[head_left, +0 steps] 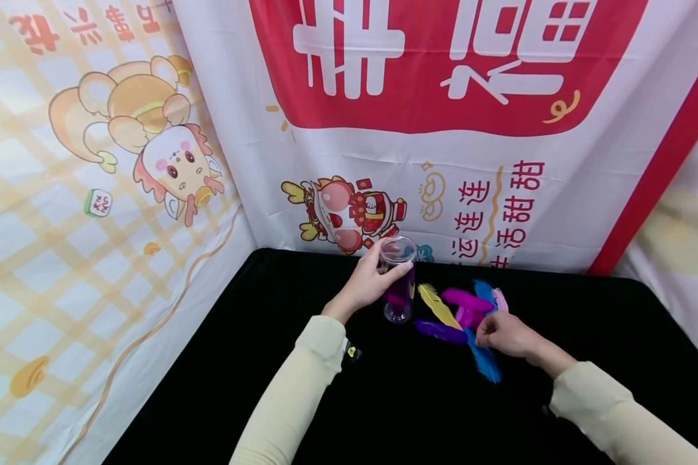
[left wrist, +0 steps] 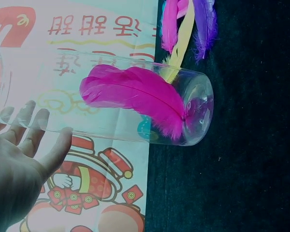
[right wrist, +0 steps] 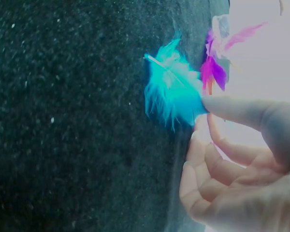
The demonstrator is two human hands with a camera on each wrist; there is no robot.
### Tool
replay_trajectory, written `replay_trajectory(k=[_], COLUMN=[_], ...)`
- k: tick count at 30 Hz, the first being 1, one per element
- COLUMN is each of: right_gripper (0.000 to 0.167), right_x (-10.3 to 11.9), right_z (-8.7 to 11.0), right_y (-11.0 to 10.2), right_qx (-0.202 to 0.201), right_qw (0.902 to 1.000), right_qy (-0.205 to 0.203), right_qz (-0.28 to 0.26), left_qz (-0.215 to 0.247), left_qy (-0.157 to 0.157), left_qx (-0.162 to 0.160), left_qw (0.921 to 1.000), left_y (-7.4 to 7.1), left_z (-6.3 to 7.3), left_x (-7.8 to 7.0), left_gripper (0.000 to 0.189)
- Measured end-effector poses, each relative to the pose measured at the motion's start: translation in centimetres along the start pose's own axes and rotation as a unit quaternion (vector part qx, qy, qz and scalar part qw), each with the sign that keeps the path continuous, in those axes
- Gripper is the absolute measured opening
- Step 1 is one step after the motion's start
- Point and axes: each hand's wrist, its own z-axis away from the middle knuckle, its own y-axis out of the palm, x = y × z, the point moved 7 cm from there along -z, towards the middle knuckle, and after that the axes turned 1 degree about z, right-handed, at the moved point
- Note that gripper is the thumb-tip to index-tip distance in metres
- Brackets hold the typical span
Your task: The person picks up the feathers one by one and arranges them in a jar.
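Fingers and thumb of my left hand (head_left: 368, 282) curl round the upper part of a tall clear plastic cup (head_left: 398, 312), upright on the black table. Inside it, in the left wrist view, lies a magenta feather (left wrist: 135, 89). My right hand (head_left: 513, 336) pinches a blue feather (right wrist: 171, 89) between thumb and forefinger, low over the table. Beside that hand are a yellow feather (head_left: 439, 306), a purple feather (head_left: 440, 330), a magenta feather (head_left: 467, 299), a second blue feather (head_left: 484, 290) and a pale pink feather (head_left: 501, 301), loosely bunched and partly overlapping.
The black cloth-covered table (head_left: 407, 413) reaches back to a white and red printed banner (head_left: 349, 148), close behind the cup. A second printed sheet (head_left: 93, 258) hangs along the left side. A small dark object with a yellow mark (head_left: 353, 352) shows by the left wrist.
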Motion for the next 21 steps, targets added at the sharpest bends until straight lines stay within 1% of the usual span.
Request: replay_trajectory(k=[8, 14, 21], right_gripper=[0.010, 0.012, 0.022], right_x=[-0.7, -1.1, -1.3], right_z=[0.0, 0.1, 0.1], right_y=[-0.5, -0.7, -0.8], right_qx=[0.004, -0.008, 0.003], right_qw=[0.9985, 0.9971, 0.9956], right_qy=[0.016, 0.029, 0.041], right_qz=[-0.052, -0.070, -0.084], left_qz=[0.005, 0.012, 0.010], left_qy=[0.007, 0.000, 0.000], left_qx=[0.001, 0.002, 0.003], left_qw=[1.0000, 0.9999, 0.9999], left_y=[0.1, 0.1, 0.0], left_z=[0.0, 0.1, 0.3], left_x=[0.1, 0.2, 0.0], left_gripper=[0.061, 0.060, 0.063])
